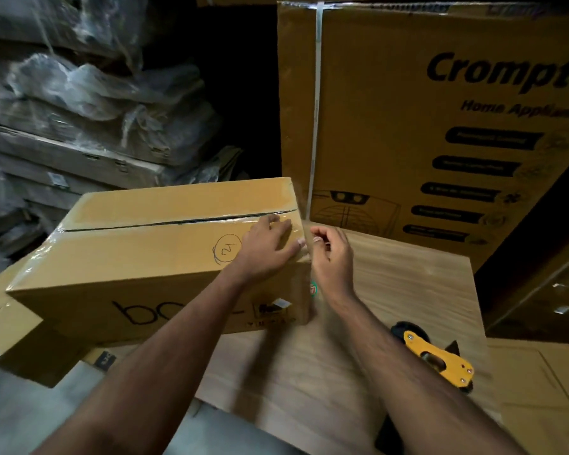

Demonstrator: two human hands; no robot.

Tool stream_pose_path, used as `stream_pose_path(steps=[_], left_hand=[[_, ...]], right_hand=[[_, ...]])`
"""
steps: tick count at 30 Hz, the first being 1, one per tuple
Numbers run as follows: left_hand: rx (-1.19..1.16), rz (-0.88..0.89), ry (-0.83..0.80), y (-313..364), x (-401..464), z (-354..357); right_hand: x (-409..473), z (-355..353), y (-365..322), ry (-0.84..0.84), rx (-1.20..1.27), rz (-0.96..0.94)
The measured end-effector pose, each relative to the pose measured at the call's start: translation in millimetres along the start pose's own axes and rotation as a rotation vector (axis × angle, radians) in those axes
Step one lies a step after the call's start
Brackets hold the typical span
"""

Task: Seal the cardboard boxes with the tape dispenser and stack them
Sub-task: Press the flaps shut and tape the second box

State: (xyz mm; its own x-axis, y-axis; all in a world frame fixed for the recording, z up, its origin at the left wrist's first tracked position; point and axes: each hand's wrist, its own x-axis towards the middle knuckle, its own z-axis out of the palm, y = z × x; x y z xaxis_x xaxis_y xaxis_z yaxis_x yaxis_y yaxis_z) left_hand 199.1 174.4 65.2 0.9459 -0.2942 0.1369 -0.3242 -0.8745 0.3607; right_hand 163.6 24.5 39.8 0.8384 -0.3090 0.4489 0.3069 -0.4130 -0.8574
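Head view: my left hand (pixel 270 247) presses flat on the rigid, tape-slick brown cardboard box (pixel 165 257); right hand (pixel 330 257), at three o'clock, curled, apparently pinching tape. Lift by bottom edges.

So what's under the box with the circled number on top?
The box sits partly on a wood-grain board and partly on another taped carton at its left end. What lies beneath its middle is covered.

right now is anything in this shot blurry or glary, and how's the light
Head view: dim overall, darkest in the gap behind the box; soft motion blur on the right hand and on the plastic-wrapped stacks; glare on the tape along the box's seam; wide-angle bending at the edges; the tape dispenser stays fairly sharp.
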Motion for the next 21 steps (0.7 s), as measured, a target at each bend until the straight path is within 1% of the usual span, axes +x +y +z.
stream_pose_path(steps=[3,4,6,8,11,14,15,18,21], left_hand=[[0.233,-0.003,-0.098,12.4,-5.0,6.1],[0.278,0.007,-0.130,15.1,-6.6,7.4],[0.301,0.037,-0.174,15.5,-9.4,4.5],[0.274,0.071,-0.196,14.9,-13.3,-6.3],[0.213,0.092,-0.118,19.2,-15.5,-14.7],[0.094,0.010,0.058,27.4,-14.7,-6.8],[0.087,-0.008,0.068,29.3,-13.9,-2.4],[0.116,-0.014,0.029,27.8,-11.3,6.8],[0.092,-0.006,0.036,23.1,-12.3,8.4]], right_hand=[[11.1,7.2,-0.5,-0.054,0.061,0.021],[14.8,8.0,-1.1,-0.069,0.069,0.019],[23.3,8.4,-1.6,-0.084,0.083,0.025],[32.3,7.9,-1.5,-0.079,0.101,0.045],[51.4,11.7,-1.7,-0.088,0.081,0.111],[69.9,20.7,2.3,-0.146,0.073,0.170],[75.9,23.3,4.1,-0.173,0.070,0.183],[95.6,27.8,7.4,-0.274,0.069,0.251],[115.3,28.6,1.1,-0.390,0.122,0.290]])
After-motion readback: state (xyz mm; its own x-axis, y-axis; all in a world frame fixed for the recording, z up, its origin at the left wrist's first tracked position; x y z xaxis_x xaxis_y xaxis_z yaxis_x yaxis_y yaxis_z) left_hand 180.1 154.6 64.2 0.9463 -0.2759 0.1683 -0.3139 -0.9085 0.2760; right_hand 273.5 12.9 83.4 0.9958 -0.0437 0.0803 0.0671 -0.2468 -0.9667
